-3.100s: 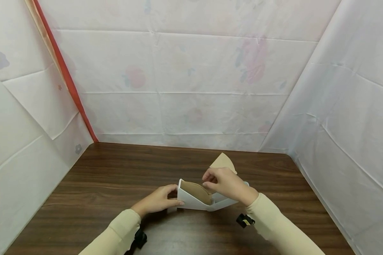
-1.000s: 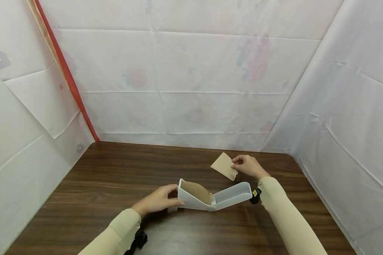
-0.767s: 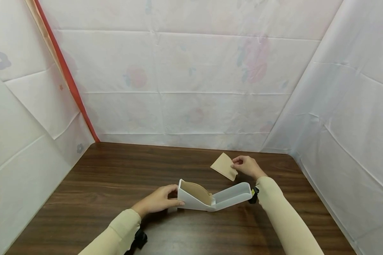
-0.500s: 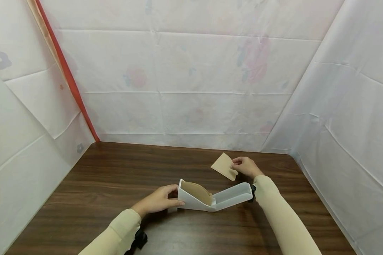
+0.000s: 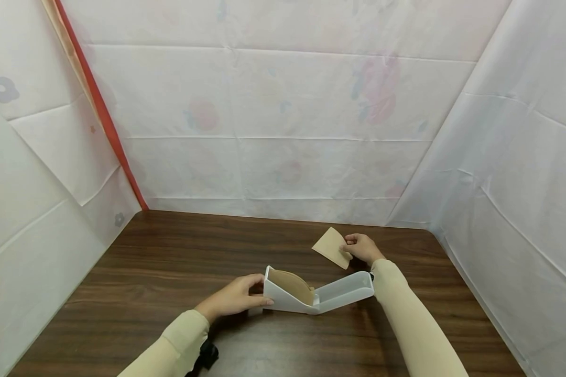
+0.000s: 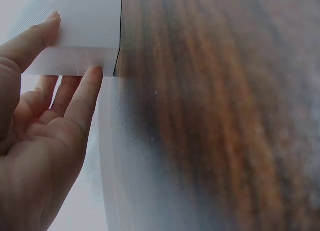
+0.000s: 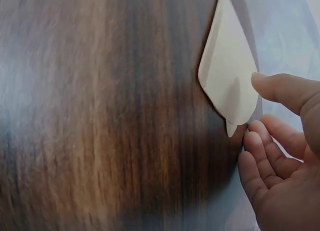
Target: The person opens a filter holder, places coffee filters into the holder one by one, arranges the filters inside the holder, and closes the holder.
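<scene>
A white filter box stands on the table, its lid folded back to the right. Tan paper coffee filters sit upright inside it. My left hand holds the box's left end; in the left wrist view the thumb lies along one face and a fingertip meets the end. One paper coffee filter lies flat behind the box. My right hand is at its rounded edge, thumb right at the paper. The other fingers are loosely bent, with a gap below the thumb.
The dark wood table ends at a white patterned sheet behind. Similar sheets hang on the left and right, with a red strip at the left corner. A black wrist device sits below the left sleeve.
My right hand has gone from over the box to the loose filter's right edge, then shifted slightly toward me there. My left hand, the box and that filter have stayed in place.
</scene>
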